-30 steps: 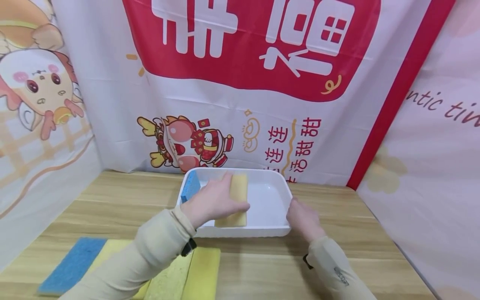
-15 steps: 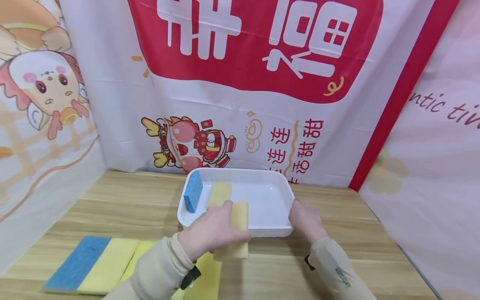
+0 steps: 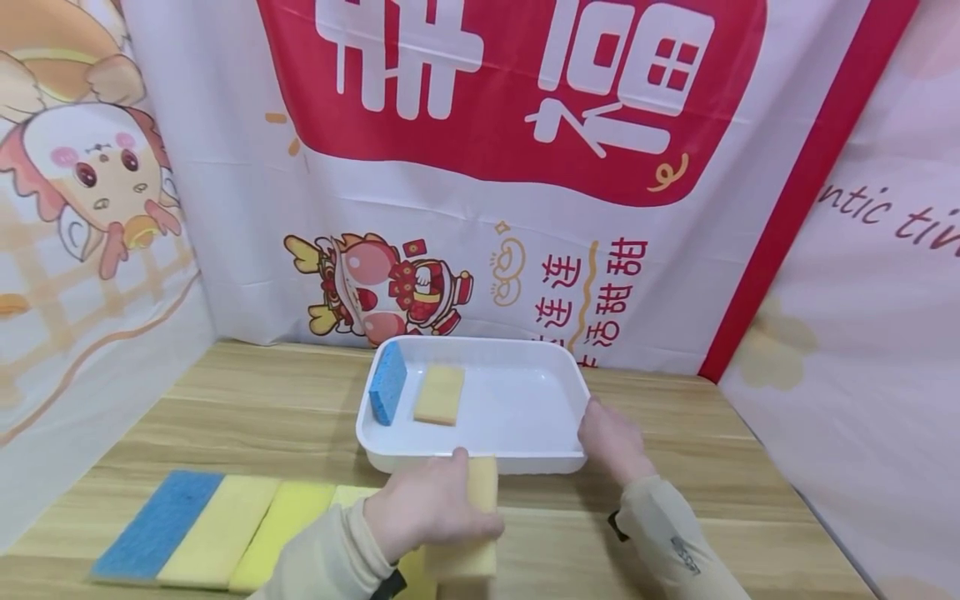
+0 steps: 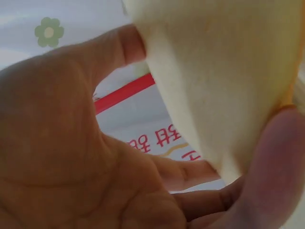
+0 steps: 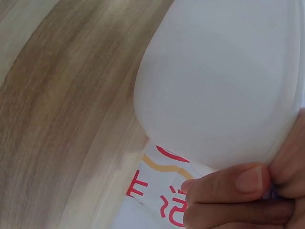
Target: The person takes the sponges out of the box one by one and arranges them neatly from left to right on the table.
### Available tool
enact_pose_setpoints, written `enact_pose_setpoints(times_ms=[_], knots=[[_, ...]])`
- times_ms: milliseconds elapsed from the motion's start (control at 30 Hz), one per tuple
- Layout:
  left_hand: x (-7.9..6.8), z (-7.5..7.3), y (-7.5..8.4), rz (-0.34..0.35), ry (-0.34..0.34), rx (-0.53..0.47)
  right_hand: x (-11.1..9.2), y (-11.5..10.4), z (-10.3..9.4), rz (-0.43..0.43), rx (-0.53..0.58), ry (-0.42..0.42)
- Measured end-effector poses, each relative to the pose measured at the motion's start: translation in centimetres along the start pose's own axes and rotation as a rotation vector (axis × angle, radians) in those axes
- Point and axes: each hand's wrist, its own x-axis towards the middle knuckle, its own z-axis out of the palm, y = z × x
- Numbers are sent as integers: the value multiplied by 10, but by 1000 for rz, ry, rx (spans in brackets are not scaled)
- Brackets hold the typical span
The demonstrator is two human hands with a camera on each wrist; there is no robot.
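Between the thumb and fingers of my left hand [image 3: 431, 507] is a pale yellow sponge [image 3: 483, 485], held in front of the tray's near side. The left wrist view shows the thumb and fingertips pressed against the sponge's [image 4: 214, 76] edges. My right hand [image 3: 613, 437] grips the right end of a white tray [image 3: 517, 417]; in the right wrist view its curled fingers [image 5: 224, 183] are at the rim. Inside the tray, a blue sponge [image 3: 387, 385] stands on edge by the left wall, and a pale yellow sponge [image 3: 439, 395] lies flat beside it.
At the front left, a row on the wooden table [image 3: 285, 408] holds a blue sponge [image 3: 160, 525], a pale yellow sponge [image 3: 217, 531] and a brighter yellow sponge [image 3: 285, 525]. More yellow ones are partly hidden by my left arm. A printed cloth [image 3: 480, 200] hangs behind the tray.
My left hand has drawn the pale yellow sponge out of the tray, over its near rim and toward me. The sponge lying in the tray has come into view. The right hand keeps its grip.
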Motion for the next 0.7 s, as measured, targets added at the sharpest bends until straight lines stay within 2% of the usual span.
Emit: enact_pose_setpoints(times_ms=[133,400,600,700], knots=[[1,6,-3,-15,-41,-42,0,-1,0,13,2,-22],[15,15,-9,-87,-90,-95,2,0,2,21,11,-28],[19,24,-5,-103,-60,-67,1,-2,0,20,22,-23],[20,29,-1,-87,-34,-23,0,-1,-1,23,26,-27]])
